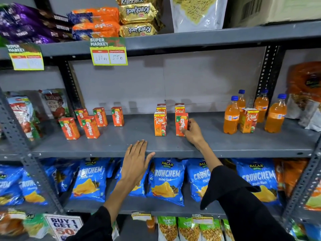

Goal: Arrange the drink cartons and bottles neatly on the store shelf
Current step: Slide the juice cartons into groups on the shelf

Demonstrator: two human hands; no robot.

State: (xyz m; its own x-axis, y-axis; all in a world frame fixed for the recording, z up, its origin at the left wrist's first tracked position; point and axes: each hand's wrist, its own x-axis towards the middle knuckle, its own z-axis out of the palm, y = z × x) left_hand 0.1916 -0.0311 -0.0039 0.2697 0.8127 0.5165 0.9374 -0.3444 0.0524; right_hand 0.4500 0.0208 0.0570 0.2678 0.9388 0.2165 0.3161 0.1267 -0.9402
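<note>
On the grey middle shelf (pixel 121 145) my right hand (pixel 192 131) grips an upright orange Maaza carton (pixel 181 123) near the centre. A Real carton (pixel 159 124) stands just to its left, and two more Real cartons (pixel 179 108) stand behind them. Several Maaza cartons (pixel 90 126) are scattered at the left of the shelf. At the right, several orange Fanta bottles (pixel 231 115) with blue caps surround another Real carton (pixel 248 120). My left hand (pixel 136 160) rests flat and open on the shelf's front edge.
Blue Crunchem snack bags (pixel 166 181) fill the shelf below. Biscuit packs (pixel 137 16) lie on the shelf above, with price tags (pixel 108 52) hanging from its edge. Ketchup pouches (pixel 24 115) stand at far left, snack bags (pixel 305 94) at far right. Perforated steel uprights (pixel 267 73) frame the bay.
</note>
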